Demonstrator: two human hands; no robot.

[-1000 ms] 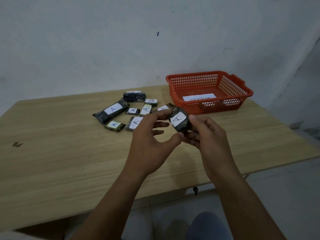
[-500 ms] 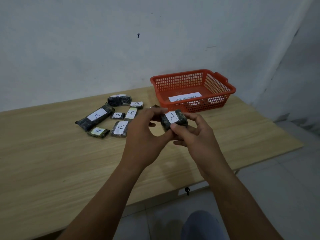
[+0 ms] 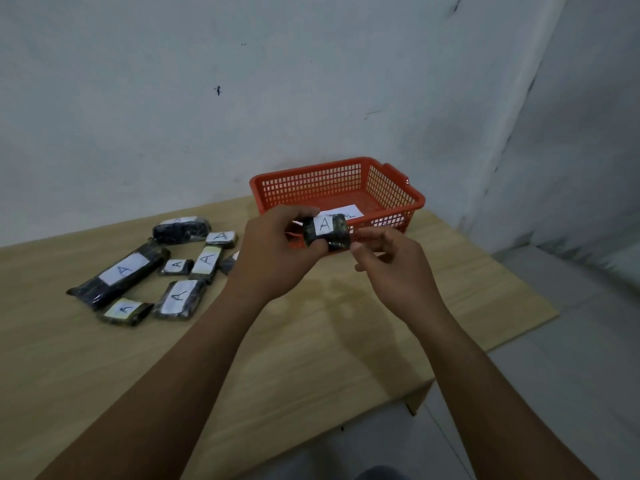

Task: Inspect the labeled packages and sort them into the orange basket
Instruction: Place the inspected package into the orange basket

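Observation:
A small dark wrapped package (image 3: 326, 233) with a white label marked A is held up in front of the orange basket (image 3: 391, 188). My left hand (image 3: 273, 251) grips its left end between thumb and fingers. My right hand (image 3: 391, 265) pinches its right end, fingers curled. The basket stands at the table's far right and holds a white paper label (image 3: 348, 213). Several more dark packages labelled A lie on the table at the left, among them a long one (image 3: 119, 275) and a short one (image 3: 178, 297).
The wooden table (image 3: 311, 341) ends at its right edge close beside the basket, with tiled floor (image 3: 554, 375) beyond. A white wall rises right behind the table. My knee shows below the front edge.
Both hands have lifted the package higher and farther forward, so it now overlaps the basket's front wall. The camera view has swung to the right. The packages on the table have not moved.

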